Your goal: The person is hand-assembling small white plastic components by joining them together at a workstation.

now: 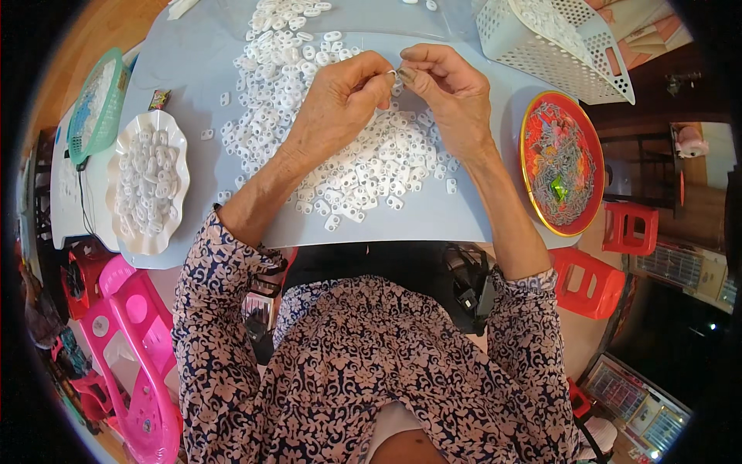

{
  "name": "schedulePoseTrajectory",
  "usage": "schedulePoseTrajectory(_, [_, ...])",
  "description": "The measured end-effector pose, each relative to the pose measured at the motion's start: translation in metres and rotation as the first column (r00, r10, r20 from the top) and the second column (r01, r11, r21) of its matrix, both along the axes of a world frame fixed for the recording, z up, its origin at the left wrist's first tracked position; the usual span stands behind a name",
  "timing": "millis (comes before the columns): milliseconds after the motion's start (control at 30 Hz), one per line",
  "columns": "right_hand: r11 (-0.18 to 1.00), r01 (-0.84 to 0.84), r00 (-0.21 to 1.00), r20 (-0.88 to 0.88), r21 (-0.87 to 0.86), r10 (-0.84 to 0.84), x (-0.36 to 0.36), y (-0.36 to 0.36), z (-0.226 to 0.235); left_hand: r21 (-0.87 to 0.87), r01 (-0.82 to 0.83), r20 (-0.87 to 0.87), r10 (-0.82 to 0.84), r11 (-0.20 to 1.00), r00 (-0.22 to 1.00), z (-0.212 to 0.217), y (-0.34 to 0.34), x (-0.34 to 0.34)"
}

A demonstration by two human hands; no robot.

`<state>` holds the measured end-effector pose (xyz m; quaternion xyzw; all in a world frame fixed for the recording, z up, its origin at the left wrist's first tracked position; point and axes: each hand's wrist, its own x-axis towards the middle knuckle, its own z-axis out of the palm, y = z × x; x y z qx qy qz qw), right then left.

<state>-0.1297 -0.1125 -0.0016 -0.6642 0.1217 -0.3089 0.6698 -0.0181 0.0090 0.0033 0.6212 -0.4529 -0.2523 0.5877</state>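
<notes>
My left hand (344, 100) and my right hand (452, 93) meet fingertip to fingertip above the far middle of the table. Pinched in the left fingers is a small white plastic piece (395, 73), mostly covered by the fingertips. The right thumb and forefinger are closed against it; whatever they grip is too small to make out. Below and around both hands spreads a loose heap of white oval plastic pieces with two holes (367, 166). A red gold-rimmed tray (528, 182) with many small grey metal parts lies to the right of my right hand.
On the left, a white scalloped dish (181, 193) holds finished-looking white pieces, beside a green basket (116, 100) and a small wrapped packet (159, 99). A white perforated basket (525, 58) stands far right. Red stools (591, 286) and a pink chair (143, 371) flank the table (456, 224).
</notes>
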Motion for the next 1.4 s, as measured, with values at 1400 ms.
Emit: schedulePoseTrajectory(1400, [0.996,0.023,0.997,-0.074,-0.085,-0.030,-0.001,0.002,0.001,-0.039,0.098,-0.110,-0.101,0.994,0.989,-0.004,-0.003,0.006])
